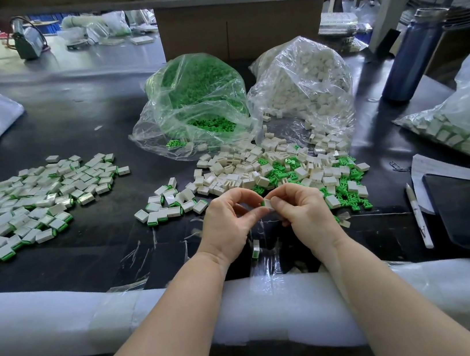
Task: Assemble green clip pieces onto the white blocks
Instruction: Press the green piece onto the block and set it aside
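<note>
Both hands met just above the black desk, in front of the loose heap of white plastic blocks and green clip pieces. The right hand pinched a small white block with a green clip at its end between thumb and forefinger. The left hand had its fingers curled toward the same piece; whether they gripped it could not be told, since the fingertips hid the contact. Behind the heap stood a clear plastic bag of green clips and, beside it, a clear plastic bag of white blocks. Left of the heap lay a spread of finished white blocks edged in green. A dark blue bottle stood right of the heap.
</note>
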### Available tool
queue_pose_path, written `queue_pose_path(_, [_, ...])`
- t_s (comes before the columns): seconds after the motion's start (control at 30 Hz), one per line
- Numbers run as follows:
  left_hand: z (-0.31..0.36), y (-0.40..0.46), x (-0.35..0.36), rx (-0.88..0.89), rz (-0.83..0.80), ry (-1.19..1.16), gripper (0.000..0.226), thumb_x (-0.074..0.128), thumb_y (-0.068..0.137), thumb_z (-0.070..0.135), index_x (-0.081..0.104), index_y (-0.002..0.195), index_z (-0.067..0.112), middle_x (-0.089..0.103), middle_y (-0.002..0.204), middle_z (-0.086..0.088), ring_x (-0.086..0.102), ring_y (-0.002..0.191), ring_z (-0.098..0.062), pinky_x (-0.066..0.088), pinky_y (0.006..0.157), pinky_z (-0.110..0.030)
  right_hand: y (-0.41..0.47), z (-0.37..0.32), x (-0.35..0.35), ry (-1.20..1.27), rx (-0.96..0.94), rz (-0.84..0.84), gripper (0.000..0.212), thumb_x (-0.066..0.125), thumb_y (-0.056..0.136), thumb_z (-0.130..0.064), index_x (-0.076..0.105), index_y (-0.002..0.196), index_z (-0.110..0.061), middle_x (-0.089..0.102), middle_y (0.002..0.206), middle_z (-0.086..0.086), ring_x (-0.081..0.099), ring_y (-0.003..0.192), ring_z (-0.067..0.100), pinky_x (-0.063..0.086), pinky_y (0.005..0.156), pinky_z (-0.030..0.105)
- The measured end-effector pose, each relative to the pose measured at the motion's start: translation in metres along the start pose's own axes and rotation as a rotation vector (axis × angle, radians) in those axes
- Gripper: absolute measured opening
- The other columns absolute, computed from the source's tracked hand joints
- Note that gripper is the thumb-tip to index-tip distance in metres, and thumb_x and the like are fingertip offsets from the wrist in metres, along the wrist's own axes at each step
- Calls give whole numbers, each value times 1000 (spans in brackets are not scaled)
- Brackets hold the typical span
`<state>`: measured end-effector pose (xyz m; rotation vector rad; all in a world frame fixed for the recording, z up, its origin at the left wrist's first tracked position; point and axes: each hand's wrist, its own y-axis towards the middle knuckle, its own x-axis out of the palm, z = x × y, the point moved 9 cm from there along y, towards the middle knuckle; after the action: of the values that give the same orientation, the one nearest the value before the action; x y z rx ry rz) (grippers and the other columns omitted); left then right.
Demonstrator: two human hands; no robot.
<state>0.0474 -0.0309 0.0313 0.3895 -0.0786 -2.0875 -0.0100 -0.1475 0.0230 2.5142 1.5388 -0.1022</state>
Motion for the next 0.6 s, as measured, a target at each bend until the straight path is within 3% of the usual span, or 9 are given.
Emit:
queue_pose_path(0.1, [0, 0, 5, -2, -35, 25, 15, 74, 76, 12, 62, 81, 18, 59, 72, 9, 47, 59, 0, 43, 59, -12, 1, 2, 0, 8, 14, 0, 15, 53, 89, 4, 65, 82, -1, 60, 65, 0, 53, 52, -6, 41, 51, 9])
queue_pose_path(0.3, [-1, -1, 10, 14, -79, 97, 19, 68, 82, 13, 54, 83, 25, 56, 81, 4, 50, 71, -18, 50, 72, -32, 1, 3, -1, 16, 24, -1, 14, 53, 90, 3, 65, 84, 1, 60, 64, -1, 53, 52, -5, 42, 51, 9])
queue_pose_path(0.47, [0, 0, 13, 46, -96, 132, 17, 65, 85, 12, 52, 85, 24, 55, 84, 1, 52, 74, -26, 50, 74, -34, 0, 3, -3, 21, 34, 15, 15, 54, 90, 1, 66, 82, -3, 62, 65, -1, 55, 54, -2, 42, 51, 11])
queue_pose_path(0.6, [-2, 0, 12, 23, -107, 98, 17, 64, 85, 12, 53, 86, 25, 54, 83, 4, 48, 71, -16, 48, 71, -29, 0, 3, -5, 29, 38, 38, 19, 55, 90, -1, 67, 78, -10, 62, 66, 0, 54, 57, 5, 43, 52, 14])
